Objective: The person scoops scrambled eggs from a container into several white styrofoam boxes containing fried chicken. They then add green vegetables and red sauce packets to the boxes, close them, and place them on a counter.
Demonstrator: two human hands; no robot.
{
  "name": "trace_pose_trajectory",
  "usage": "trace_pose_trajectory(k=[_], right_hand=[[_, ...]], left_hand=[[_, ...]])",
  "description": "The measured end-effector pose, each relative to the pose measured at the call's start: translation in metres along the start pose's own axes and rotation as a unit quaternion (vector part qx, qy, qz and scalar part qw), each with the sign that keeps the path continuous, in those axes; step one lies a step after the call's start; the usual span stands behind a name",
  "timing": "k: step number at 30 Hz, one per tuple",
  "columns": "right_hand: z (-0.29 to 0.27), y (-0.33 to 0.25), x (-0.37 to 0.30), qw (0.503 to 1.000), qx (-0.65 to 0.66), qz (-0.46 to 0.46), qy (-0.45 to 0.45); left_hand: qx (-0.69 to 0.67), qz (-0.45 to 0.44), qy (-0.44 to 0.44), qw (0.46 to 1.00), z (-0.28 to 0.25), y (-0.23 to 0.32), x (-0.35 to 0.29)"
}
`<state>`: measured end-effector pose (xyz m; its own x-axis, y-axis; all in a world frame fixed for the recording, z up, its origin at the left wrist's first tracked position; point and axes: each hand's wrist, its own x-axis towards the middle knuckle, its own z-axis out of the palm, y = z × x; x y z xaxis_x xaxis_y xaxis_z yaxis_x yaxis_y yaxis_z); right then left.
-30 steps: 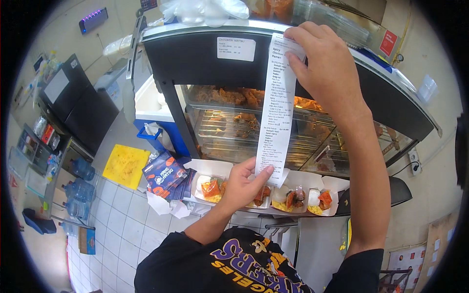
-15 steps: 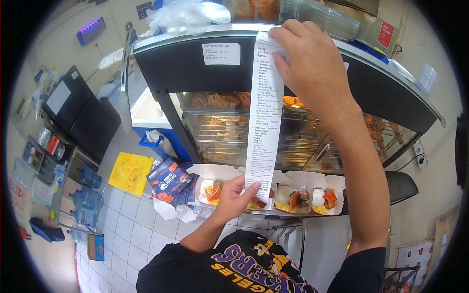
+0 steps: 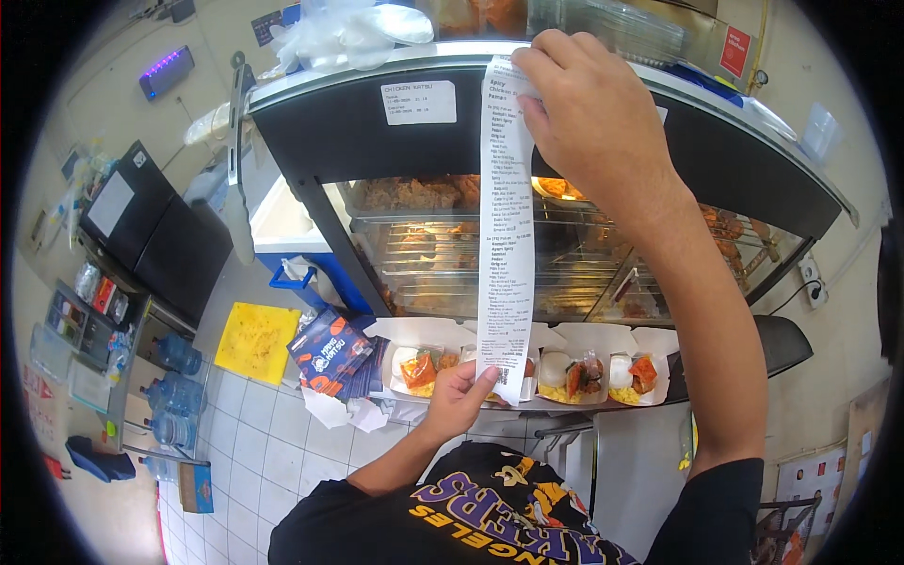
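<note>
A long white paper receipt hangs upright in front of the food display case. My right hand pinches its top end against the upper edge of the case. Near the bottom end, my left hand holds the strip's left edge between thumb and fingers. Behind and beside the lower strip stands a row of open white food boxes. They hold yellow food, white rounded portions and orange-red pieces; the receipt and my left hand partly cover the middle of the row.
The heated display case has fried food on wire racks. Left of the boxes lie folded dark printed cartons and a yellow board. Clear plastic bags rest on top of the case. Large water bottles stand at the left.
My left hand has shifted lower along the receipt, and its thumb now covers less print, so more of the bottom end shows. My right hand keeps its pinch at the top.
</note>
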<state>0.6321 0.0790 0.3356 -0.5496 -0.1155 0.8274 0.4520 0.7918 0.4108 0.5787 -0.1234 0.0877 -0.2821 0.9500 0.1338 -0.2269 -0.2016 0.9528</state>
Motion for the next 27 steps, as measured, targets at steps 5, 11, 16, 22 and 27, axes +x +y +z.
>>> trace_pose_trajectory(k=[5,11,16,22,27], right_hand=[[-0.002,0.000,-0.002,1.000,-0.011,-0.011,-0.003],[-0.013,-0.009,-0.003,0.997,0.015,0.024,-0.068],[-0.025,-0.010,0.005,0.997,0.051,0.001,-0.055],[-0.024,-0.010,0.004,0.998,0.054,0.012,-0.031],[-0.023,-0.009,0.000,0.999,0.041,0.001,-0.018]], left_hand=[[-0.012,-0.020,0.022,0.999,-0.006,-0.001,-0.002],[-0.093,-0.018,0.043,0.995,-0.024,-0.017,0.003],[-0.135,-0.001,0.047,0.990,-0.028,-0.027,0.004],[-0.110,0.034,0.059,0.992,-0.025,-0.040,0.006],[-0.083,0.038,0.032,0.995,-0.025,-0.036,0.006]])
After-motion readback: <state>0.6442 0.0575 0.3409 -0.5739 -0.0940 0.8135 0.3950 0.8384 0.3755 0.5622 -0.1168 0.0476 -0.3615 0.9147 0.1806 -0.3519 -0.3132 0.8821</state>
